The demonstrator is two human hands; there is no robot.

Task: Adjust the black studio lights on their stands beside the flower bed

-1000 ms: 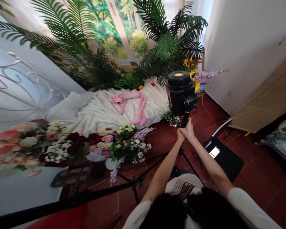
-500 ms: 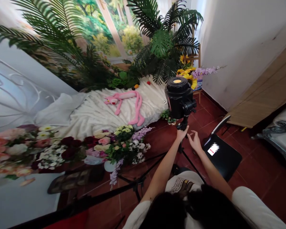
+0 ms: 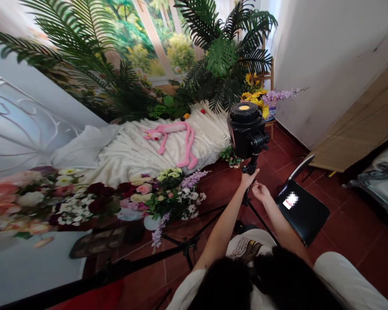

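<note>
A black studio light [image 3: 245, 129] stands upright on a black stand, its round yellowish disc facing up. My left hand [image 3: 248, 178] is wrapped round the stand just under the light's bracket. Just right of the pole and a little lower, my right hand [image 3: 260, 190] has its fingers curled together at the stand; whatever they pinch is too small to make out. Part of the pole is hidden behind my hands, and the tripod legs [image 3: 260, 218] spread out below.
A pink plush toy [image 3: 189, 146] lies on a white draped blanket [image 3: 126, 148]. Artificial flowers [image 3: 142, 196] line its near side, palm leaves [image 3: 221, 56] rise behind. A black chair [image 3: 305, 215] at the right holds a lit phone [image 3: 289, 201]. A black bar [image 3: 132, 269] crosses the lower left.
My right hand's fingers have gone from spread apart to curled together beside the stand. My left hand keeps its hold. The whole view has shifted slightly.
</note>
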